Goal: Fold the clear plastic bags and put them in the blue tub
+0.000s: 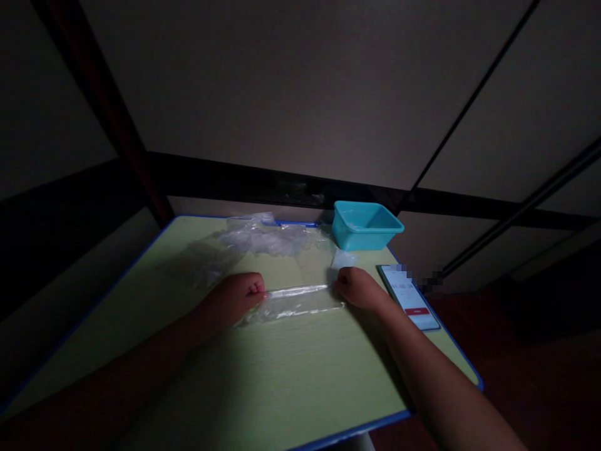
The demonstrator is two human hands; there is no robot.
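The left hand (237,295) is curled into a loose fist, fingertips pinching the left end of a clear plastic bag (297,300). The right hand (357,288) is likewise closed, gripping the bag's right end. Between them the bag is pulled flat and taut on the tabletop (291,376), its long axis running left to right across the view, with the right end slightly farther from the person than the left.

The bag is a thin, transparent film strip, narrow and elongated, with a bright glossy line along its far edge and faint wrinkles near the left hand. It lies in the middle of the tabletop.

The tabletop is pale green with a light wood-grain look and a blue rim. Behind the hands, toward the far edge, lies a crumpled heap of more clear plastic bags (256,241). A turquoise rectangular plastic tub (365,225) stands at the far right corner. A smartphone (409,295) with a lit screen lies just beside the right wrist, along the right edge.
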